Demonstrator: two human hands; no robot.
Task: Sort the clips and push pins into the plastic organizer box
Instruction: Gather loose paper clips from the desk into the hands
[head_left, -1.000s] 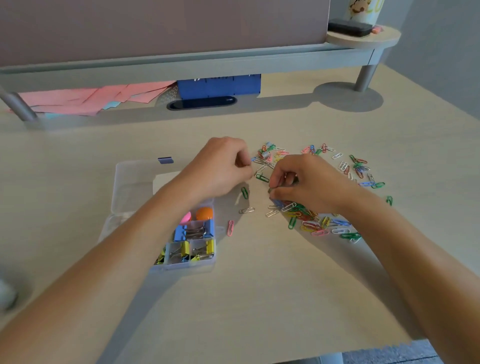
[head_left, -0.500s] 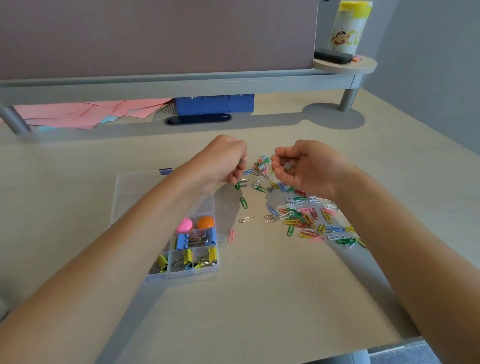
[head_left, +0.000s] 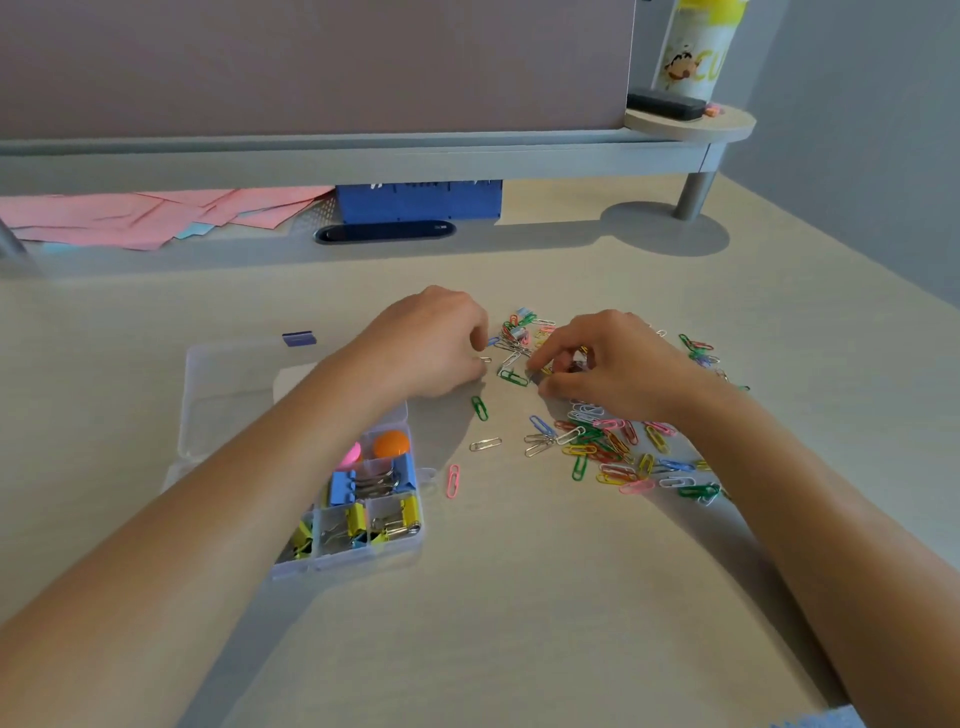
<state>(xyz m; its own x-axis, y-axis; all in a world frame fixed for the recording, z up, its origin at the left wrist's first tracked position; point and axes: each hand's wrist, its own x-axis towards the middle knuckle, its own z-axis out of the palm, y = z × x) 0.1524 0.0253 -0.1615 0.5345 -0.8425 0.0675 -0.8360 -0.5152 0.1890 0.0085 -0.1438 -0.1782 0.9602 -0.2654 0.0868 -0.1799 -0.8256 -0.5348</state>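
Note:
A clear plastic organizer box (head_left: 344, 564) lies open at the left, its lid (head_left: 228, 395) folded back. Its compartments hold blue binder clips (head_left: 343, 486), yellow binder clips (head_left: 406, 512), an orange push pin (head_left: 391, 445) and a pink push pin (head_left: 353, 455). Coloured paper clips (head_left: 602, 448) lie scattered to its right. My left hand (head_left: 434, 343) is curled at the pile's left edge, with clip ends showing at its fingertips. My right hand (head_left: 615, 364) reaches down into the pile, thumb and forefinger pinching a paper clip. My left forearm hides part of the box.
Single paper clips lie between box and pile: green (head_left: 479, 408), silver (head_left: 485, 444), pink (head_left: 453, 480). At the back, under a grey shelf rail (head_left: 363, 161), are pink paper sheets (head_left: 130, 218) and a blue box (head_left: 418, 200). A bottle (head_left: 696, 47) stands on a round stand.
Both hands have come down from a raised position onto the paper clips. The right hand, palm up half a second ago, now faces down on the pile.

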